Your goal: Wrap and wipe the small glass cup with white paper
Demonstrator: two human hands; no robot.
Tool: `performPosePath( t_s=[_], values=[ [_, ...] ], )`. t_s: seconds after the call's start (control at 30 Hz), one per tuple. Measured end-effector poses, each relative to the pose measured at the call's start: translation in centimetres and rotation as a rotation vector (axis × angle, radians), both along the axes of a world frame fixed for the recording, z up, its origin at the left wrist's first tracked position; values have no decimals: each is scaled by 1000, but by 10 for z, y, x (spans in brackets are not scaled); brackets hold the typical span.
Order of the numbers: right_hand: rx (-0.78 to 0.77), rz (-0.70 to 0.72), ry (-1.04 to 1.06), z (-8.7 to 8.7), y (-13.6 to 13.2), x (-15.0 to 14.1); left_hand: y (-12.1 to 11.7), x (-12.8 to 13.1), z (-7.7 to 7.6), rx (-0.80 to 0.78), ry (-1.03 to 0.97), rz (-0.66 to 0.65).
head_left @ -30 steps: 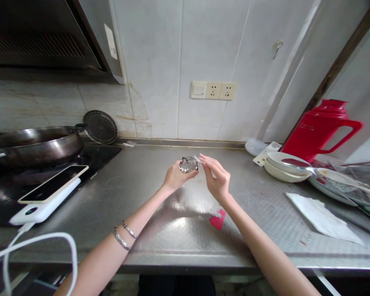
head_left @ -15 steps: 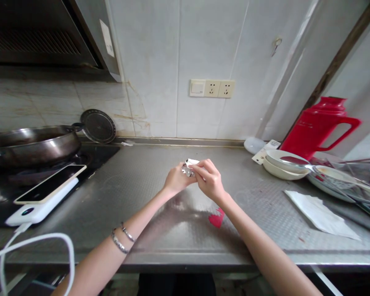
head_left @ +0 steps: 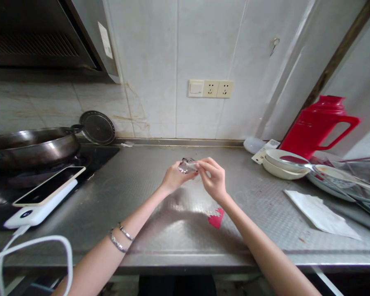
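Observation:
My left hand point(head_left: 173, 177) is closed around a small shiny silvery object point(head_left: 183, 167); its exact kind is too small to make out. Fingertips of my right hand point(head_left: 213, 176) are pinched together on a thin whitish strip point(head_left: 191, 165) at the right side of that object. Both hands meet just above the steel counter point(head_left: 151, 230). On the counter below them, closer to my right forearm, lies a torn red scrap point(head_left: 216, 218) with a jagged edge.
A phone point(head_left: 49, 187) rests on a white power bank point(head_left: 43, 207) with a cable at left, by a steel pan point(head_left: 33, 148) on the stove. To the right are a white tissue point(head_left: 322, 216), stacked bowls point(head_left: 283, 170), a plate point(head_left: 319, 185) and a red thermos jug point(head_left: 314, 127).
My right hand has shifted slightly right, away from my left. The whitish piece now shows as a thin strip stretched between them, and more of the silvery object is visible.

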State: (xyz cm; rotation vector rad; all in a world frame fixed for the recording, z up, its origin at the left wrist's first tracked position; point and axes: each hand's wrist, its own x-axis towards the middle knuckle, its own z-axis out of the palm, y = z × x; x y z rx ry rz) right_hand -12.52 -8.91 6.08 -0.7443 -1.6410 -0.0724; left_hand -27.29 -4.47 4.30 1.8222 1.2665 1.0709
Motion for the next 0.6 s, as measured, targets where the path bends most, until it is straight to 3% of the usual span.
performPosePath(
  t_s=[0.1,0.17,0.37,0.6],
  values=[
    [45,-172,187,8,3,9,-3,3,3,-96,-92,-59],
    [44,-196,195,9,6,12,-4,5,4,-131,-144,-104],
    [-88,-53,103,0,8,4,-10,8,8,-213,-275,-190],
    [-159,14,87,-1,5,1,-6,3,9,-177,-289,-171]
  ],
)
